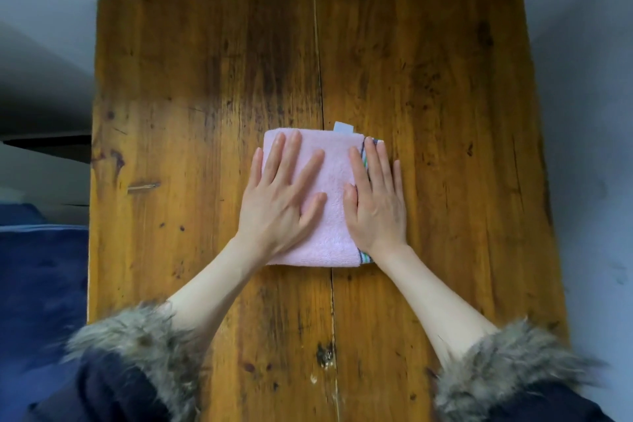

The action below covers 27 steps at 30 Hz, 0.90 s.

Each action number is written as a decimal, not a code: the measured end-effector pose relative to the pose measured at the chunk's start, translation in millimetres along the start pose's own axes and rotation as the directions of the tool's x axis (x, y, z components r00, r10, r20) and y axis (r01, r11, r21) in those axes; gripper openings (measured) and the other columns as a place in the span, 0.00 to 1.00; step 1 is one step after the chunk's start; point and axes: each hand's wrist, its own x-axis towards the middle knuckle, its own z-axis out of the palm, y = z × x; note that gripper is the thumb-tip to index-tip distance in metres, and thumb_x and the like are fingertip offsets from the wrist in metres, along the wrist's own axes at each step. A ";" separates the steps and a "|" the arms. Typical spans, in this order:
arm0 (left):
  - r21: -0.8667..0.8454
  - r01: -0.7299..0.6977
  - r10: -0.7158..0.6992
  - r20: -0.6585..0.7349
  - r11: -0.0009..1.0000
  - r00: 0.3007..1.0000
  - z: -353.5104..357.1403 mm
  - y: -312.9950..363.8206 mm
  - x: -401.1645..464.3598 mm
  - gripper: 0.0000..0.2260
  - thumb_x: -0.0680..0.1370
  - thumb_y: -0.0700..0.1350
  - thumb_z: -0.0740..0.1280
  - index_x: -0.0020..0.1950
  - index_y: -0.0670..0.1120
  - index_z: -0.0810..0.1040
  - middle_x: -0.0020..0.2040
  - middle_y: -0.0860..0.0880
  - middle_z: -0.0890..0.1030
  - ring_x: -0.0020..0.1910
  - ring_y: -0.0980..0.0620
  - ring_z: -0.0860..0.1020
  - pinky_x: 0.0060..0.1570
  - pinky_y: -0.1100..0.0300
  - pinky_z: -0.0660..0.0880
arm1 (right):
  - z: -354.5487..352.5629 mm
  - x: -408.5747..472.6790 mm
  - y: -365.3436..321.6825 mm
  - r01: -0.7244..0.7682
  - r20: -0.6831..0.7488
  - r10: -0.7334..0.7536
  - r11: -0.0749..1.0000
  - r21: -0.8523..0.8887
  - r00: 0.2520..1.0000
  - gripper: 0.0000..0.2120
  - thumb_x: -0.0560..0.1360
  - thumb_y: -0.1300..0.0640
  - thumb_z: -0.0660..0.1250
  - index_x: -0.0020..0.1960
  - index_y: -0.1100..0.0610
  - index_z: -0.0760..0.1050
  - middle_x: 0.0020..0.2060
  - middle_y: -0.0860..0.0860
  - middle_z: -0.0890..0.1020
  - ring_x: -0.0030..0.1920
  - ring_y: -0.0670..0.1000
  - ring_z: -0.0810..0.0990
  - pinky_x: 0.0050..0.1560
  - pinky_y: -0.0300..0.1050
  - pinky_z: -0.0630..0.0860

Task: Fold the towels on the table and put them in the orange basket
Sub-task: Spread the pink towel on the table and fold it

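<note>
Towel [329, 202], folded, lies directly beneath both hands, long axis near-to-far on desk [445, 113]; left hand [274, 202] and right hand [375, 205] press flat, fingers spread; basket unseen.

Folded pink towel [334, 212], flat, mid-table

Pale pink towel [330, 202] with a striped green, white and dark blue border at 3 o'clock and a white tag [343, 127] at 12; amber-brown wooden table [212, 72], dark-stained; grey-brown fur cuffs [137, 336] on navy sleeves [113, 394]
</note>
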 end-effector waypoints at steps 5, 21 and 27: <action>0.002 0.005 -0.005 0.003 1.000 1.000 1.0 1.9 3.0 0.27 0.80 0.59 0.48 0.77 0.49 0.55 0.77 0.42 0.50 0.77 0.44 0.46 0.73 0.42 0.48 | 2.2 2.2 1.2 -0.019 0.022 0.019 1.000 0.009 1.000 0.25 0.79 0.52 0.46 0.76 0.56 0.52 0.76 0.55 0.54 0.76 0.52 0.47 0.74 0.56 0.49; -0.594 0.396 -0.435 0.084 0.700 0.896 -41.8 -1.1 -22.7 0.18 0.80 0.44 0.60 0.70 0.44 0.67 0.70 0.43 0.66 0.67 0.48 0.67 0.61 0.60 0.67 | -59.6 -10.2 -12.4 -0.638 0.331 0.554 0.569 0.519 0.764 0.22 0.77 0.52 0.63 0.69 0.56 0.65 0.61 0.52 0.74 0.54 0.46 0.73 0.49 0.39 0.71; -0.664 0.707 -0.526 0.522 0.244 0.671 -61.0 -7.8 -12.6 0.21 0.76 0.48 0.67 0.67 0.42 0.69 0.60 0.48 0.74 0.54 0.52 0.73 0.50 0.59 0.70 | -58.6 7.7 -14.4 -0.800 0.532 0.598 0.437 0.410 0.599 0.19 0.75 0.52 0.67 0.63 0.57 0.69 0.49 0.49 0.76 0.47 0.50 0.78 0.53 0.51 0.77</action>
